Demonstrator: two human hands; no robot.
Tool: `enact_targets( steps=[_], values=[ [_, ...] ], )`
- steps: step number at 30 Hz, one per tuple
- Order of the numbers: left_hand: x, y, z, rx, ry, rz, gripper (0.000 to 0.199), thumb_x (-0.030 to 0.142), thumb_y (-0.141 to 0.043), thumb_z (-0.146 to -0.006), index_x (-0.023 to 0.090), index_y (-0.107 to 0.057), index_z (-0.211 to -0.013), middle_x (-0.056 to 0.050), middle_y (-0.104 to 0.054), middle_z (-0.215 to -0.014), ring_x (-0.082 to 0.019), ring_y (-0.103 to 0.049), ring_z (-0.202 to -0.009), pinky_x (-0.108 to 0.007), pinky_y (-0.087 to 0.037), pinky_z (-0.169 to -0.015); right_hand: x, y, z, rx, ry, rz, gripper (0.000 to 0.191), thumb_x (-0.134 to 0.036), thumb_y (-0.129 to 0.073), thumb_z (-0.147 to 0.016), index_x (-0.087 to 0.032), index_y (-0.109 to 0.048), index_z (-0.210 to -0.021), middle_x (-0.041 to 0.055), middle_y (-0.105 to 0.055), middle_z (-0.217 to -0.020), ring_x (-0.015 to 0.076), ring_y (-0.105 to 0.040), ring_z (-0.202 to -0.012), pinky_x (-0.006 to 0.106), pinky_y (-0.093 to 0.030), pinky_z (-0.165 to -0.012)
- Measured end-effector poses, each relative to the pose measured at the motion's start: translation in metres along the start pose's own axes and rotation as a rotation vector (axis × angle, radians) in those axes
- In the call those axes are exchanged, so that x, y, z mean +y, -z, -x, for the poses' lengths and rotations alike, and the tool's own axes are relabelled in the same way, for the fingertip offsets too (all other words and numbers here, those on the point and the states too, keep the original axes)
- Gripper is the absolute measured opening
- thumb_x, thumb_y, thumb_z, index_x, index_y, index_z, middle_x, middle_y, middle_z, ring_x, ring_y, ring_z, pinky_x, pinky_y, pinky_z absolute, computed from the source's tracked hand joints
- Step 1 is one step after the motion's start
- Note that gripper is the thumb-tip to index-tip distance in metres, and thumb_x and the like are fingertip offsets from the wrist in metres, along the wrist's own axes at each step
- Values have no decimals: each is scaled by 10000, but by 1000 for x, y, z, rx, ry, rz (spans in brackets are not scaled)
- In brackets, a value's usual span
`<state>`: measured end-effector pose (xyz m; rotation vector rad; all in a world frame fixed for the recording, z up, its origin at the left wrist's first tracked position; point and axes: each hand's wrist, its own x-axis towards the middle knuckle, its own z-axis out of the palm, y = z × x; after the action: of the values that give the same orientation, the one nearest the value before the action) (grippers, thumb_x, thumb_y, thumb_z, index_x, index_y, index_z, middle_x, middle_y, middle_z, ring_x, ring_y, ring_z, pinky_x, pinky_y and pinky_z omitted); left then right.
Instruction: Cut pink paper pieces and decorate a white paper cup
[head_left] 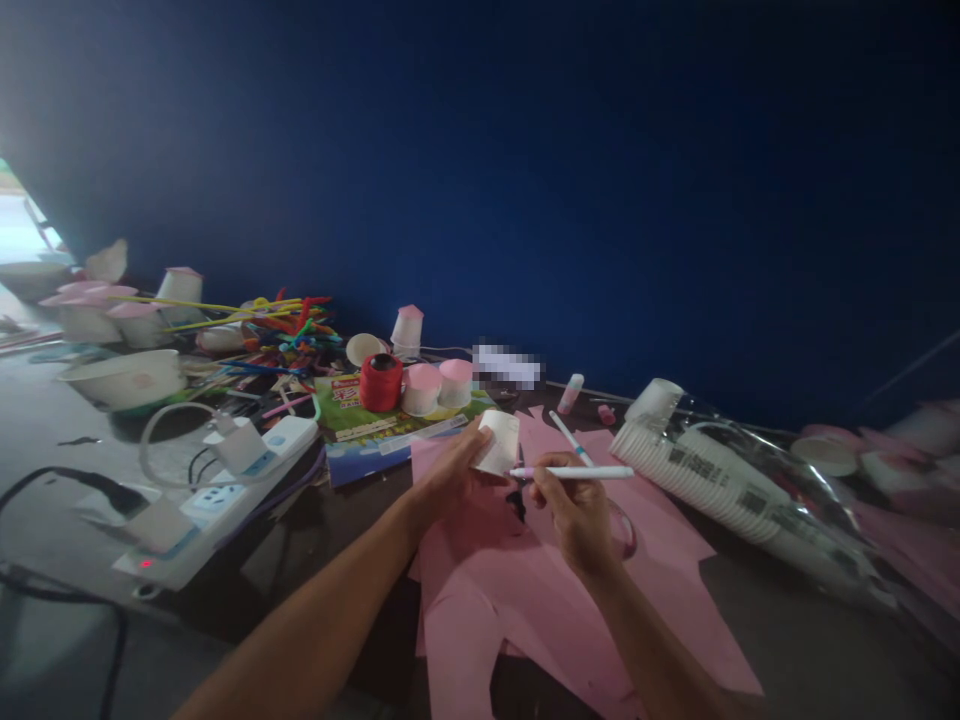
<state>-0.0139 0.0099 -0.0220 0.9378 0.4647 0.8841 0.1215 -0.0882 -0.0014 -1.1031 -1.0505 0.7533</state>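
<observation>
My left hand (456,462) is closed around a white paper cup (498,443), held tilted over sheets of pink paper (472,560). Between the fingers of my right hand (574,510) is a white marker pen (592,472), its tip close to the cup's lower edge; whether it touches I cannot tell. Under my hands, a small dark object (516,505) lies on the pink paper. Partly hidden behind my right hand is a round pinkish thing (624,530). Another white pen (568,436) with a blue band lies just beyond that hand.
Two pink-topped cups (439,386) and a red thread spool (381,382) stand on a colourful paper packet (352,440). On the left lie a power strip (217,505) and pipe cleaners (292,325). A bagged stack of paper cups (720,480) lies right. A blue wall (525,180) rises behind.
</observation>
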Motion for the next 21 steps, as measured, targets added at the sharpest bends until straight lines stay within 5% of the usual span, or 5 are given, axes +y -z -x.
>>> enact_targets(
  steps=[21],
  values=[
    [-3,4,-4,49,12,25,472,437,-665,-810,178,-579,-1194,-73,-691,-975,-196,-687,-770,-280,-575,-606,2,1,-1,-3,1,18,220,-399,-657,-821,-187,-601,-808,-33,-575,-557,104,-488,-500,218,-389,-487]
  ],
)
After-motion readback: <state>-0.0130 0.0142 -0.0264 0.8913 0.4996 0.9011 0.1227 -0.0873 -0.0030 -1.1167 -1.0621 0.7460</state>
